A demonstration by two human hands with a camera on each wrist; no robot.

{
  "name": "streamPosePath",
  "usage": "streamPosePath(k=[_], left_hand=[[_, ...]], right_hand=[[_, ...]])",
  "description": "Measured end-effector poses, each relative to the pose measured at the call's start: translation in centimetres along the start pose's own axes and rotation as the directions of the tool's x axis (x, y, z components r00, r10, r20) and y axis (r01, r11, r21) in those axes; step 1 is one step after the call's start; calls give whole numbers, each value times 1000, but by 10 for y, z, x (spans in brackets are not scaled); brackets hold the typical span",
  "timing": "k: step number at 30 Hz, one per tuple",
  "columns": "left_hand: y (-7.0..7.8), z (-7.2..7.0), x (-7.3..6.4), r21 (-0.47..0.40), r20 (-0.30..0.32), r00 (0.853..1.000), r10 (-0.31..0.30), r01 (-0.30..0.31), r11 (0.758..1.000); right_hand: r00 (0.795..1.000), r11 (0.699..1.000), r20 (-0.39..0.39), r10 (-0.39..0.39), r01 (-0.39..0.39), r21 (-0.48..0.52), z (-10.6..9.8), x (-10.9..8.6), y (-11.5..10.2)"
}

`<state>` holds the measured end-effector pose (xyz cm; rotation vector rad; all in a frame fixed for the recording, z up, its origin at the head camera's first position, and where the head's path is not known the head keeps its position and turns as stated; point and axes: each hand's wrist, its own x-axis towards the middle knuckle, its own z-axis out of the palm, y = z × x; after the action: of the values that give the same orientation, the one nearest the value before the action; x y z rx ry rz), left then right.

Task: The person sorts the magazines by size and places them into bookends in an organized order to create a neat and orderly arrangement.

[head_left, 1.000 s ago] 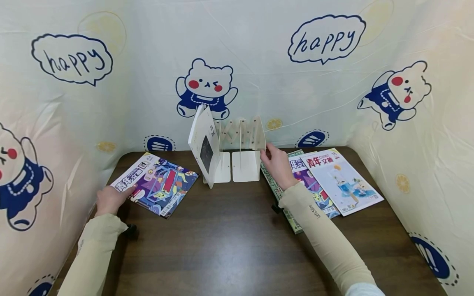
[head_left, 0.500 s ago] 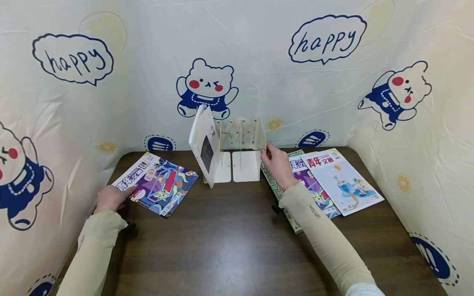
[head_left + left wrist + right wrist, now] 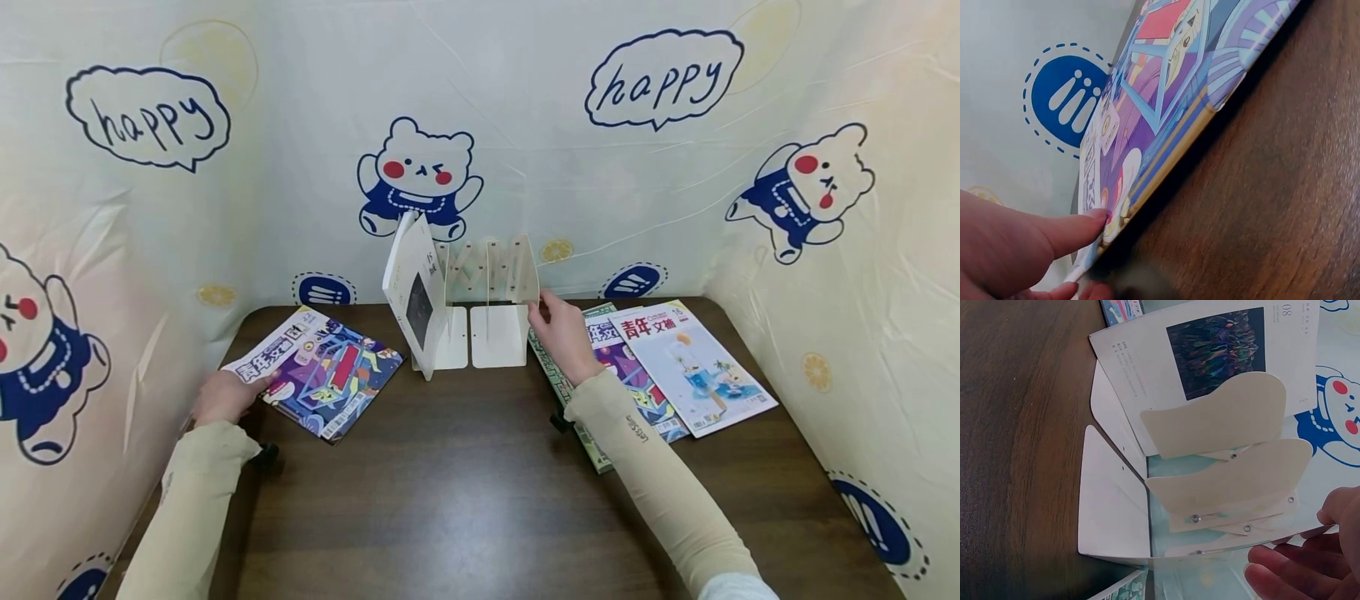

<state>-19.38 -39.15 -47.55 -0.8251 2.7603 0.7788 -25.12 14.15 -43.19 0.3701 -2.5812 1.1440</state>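
In the head view my left hand (image 3: 223, 397) pinches the near left edge of a colourful purple-and-blue magazine (image 3: 337, 371) at the table's left. The left wrist view has the thumb (image 3: 1075, 231) on the cover and fingertips beneath, with a dark shadow along the magazine's edge. A white metal folding book stand (image 3: 498, 337) stands at the back middle. My right hand (image 3: 564, 337) holds its right end panel, the thumb (image 3: 1338, 503) on the inner side and the fingers behind. Against the stand's left side leans an upright white book (image 3: 1210, 362) with a dark picture.
Right of the stand, a green-edged book (image 3: 555, 367), another purple magazine (image 3: 637, 375) and a white magazine (image 3: 697, 367) overlap on the brown table (image 3: 420, 492). A printed cloth (image 3: 525, 167) hangs around the back and sides.
My left hand has shifted slightly, and the left magazine has tilted and turned a little with its gripped edge rising. The right hand, stand and white book stay where they were.
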Motion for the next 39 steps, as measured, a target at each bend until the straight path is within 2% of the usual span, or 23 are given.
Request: streamPosePath(k=[3, 6, 10, 13, 14, 17, 21, 24, 27, 29, 31, 33, 34, 35, 37, 39], left_hand=[[-4, 4, 4, -113, -13, 1000, 6, -8, 994], [-8, 8, 8, -286, -1, 1000, 19, -19, 958], [-13, 12, 11, -525, 59, 998, 24, 11, 851], [-16, 9, 12, -656, 145, 989, 40, 66, 752], [-17, 7, 12, -683, 173, 984, 50, 83, 726], [-17, 3, 11, -727, 243, 965, 100, 113, 677], [-13, -2, 10, -757, 294, 938, 187, 109, 644], [-7, -4, 9, -787, 318, 914, 252, 107, 608], [-2, -7, 4, -827, 328, 896, 298, 120, 550], [0, -9, 2, -856, 340, 888, 311, 155, 493], [1, -11, -2, -877, 355, 882, 308, 201, 437], [2, -13, -4, -887, 363, 884, 295, 232, 399], [3, -14, -6, -890, 363, 888, 281, 241, 386], [4, -14, -7, -891, 360, 893, 270, 243, 384], [6, -13, -10, -886, 344, 904, 254, 223, 407], [8, -11, -13, -878, 317, 915, 250, 183, 443]], right_hand=[[1000, 1000, 2, 4, -4, 4, 0, 0, 1], [1000, 1000, 1, 4, -4, 13, 1, 0, 2], [1000, 1000, 2, 4, -4, 15, 1, 0, 2], [1000, 1000, 9, 11, -12, 14, 1, -1, 2], [1000, 1000, 11, 13, -13, 12, 1, -1, 2], [1000, 1000, 12, 14, -15, 11, 1, 0, 2], [1000, 1000, 3, 8, -8, 11, 2, 1, 3], [1000, 1000, 0, 6, -6, 9, 2, 1, 3], [1000, 1000, 0, 2, -2, 9, 2, 0, 3], [1000, 1000, 0, 0, 0, 8, 2, 0, 4], [1000, 1000, -3, -3, 3, 9, 2, 0, 3], [1000, 1000, -6, -4, 4, 11, 2, 0, 3], [1000, 1000, -7, -3, 3, 11, 2, 0, 3], [1000, 1000, -7, -2, 2, 13, 2, 0, 3], [1000, 1000, -8, 2, -2, 13, 2, 0, 3], [1000, 1000, -9, 6, -6, 14, 2, 0, 3]])
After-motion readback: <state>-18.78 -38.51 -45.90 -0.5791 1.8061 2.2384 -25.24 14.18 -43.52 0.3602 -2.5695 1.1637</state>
